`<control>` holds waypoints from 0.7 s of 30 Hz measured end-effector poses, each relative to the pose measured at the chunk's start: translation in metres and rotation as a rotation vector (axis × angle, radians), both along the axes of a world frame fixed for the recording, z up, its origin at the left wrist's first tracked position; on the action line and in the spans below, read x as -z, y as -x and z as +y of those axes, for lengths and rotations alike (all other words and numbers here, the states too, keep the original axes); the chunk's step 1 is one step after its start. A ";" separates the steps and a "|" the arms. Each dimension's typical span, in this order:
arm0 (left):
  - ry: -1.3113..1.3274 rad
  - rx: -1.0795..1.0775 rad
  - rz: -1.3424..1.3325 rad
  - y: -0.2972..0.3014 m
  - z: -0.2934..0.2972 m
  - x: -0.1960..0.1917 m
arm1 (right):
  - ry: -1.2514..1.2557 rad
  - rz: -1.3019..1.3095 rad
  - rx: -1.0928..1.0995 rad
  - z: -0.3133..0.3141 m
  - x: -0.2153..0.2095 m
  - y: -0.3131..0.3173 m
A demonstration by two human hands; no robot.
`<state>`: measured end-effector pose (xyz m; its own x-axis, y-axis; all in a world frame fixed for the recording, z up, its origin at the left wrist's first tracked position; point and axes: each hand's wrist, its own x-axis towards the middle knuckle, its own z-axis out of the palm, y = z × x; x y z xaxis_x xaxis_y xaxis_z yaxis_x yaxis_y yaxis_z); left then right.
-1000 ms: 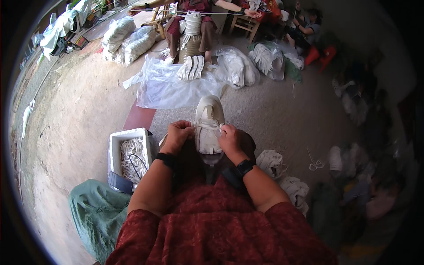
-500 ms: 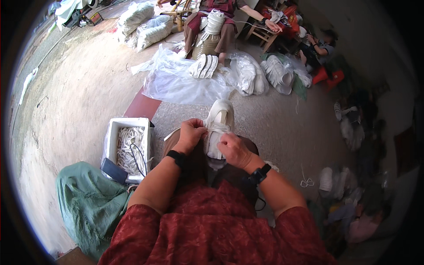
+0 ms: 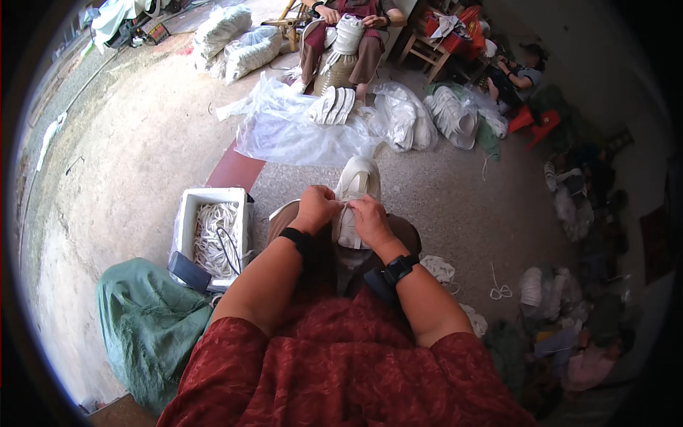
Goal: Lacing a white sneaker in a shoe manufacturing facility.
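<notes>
A white shoe upper (image 3: 359, 176) stands upright between my knees, toe pointing away from me. My left hand (image 3: 318, 210) is closed in a pinch at its left side, near the lacing area. Close beside it, my right hand (image 3: 371, 222) pinches at the middle of the lacing area, its fingertips almost meeting the left ones. A white shoelace appears to run between the fingertips, though the fingers cover most of it. Below the hands, the pale tongue and back of the upper show.
To my left stands a white foam box (image 3: 186, 217) of white shoelaces (image 3: 213, 231), with a dark blue case (image 3: 189, 271) at its near corner. A green sack (image 3: 146, 320) lies nearer. Ahead are clear plastic sheeting (image 3: 284, 139), stacked uppers (image 3: 332, 107) and a seated co-worker (image 3: 363, 32).
My right hand has moved up and forward to the lacing area, closer to my left hand. The co-worker ahead has brought both hands in to a white upper.
</notes>
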<state>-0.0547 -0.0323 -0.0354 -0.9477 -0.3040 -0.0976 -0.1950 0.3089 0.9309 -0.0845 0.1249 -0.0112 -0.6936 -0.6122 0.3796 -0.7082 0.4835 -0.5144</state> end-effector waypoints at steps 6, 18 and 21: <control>0.473 0.129 0.046 -0.017 0.022 -0.027 | 0.004 0.020 0.095 -0.001 0.008 0.000; 0.371 0.165 0.032 -0.023 0.013 -0.016 | -0.209 0.161 0.115 -0.014 -0.004 -0.007; 0.322 0.162 0.082 -0.019 0.009 -0.009 | -0.289 0.291 0.065 -0.021 -0.010 -0.009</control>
